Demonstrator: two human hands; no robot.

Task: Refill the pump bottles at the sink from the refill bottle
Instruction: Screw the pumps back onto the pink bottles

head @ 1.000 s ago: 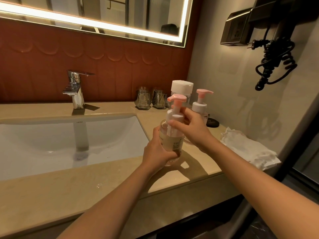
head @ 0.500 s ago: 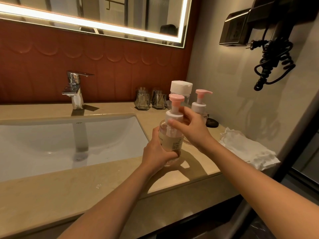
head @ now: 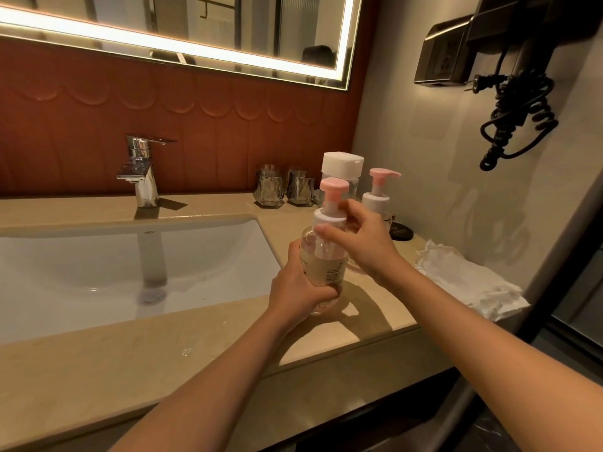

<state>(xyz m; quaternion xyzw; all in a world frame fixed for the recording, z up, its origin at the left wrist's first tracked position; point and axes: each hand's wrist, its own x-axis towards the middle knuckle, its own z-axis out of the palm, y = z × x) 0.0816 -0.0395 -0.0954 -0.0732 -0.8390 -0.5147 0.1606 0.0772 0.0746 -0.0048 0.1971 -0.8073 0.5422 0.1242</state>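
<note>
Left hand wraps the clear round pump bottle with the pink pump head, standing on the beige stone surface near its front edge, right of the white sink basin. Right hand pinches its white collar; each grip is closed on it. Smooth plastic looks slippery and light, so body and collar seem the sensible holds.

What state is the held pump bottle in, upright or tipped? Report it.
Upright. The pump bottle stands on the counter, pink pump head on top; the left hand grips its body and the right hand holds its white collar.
</note>
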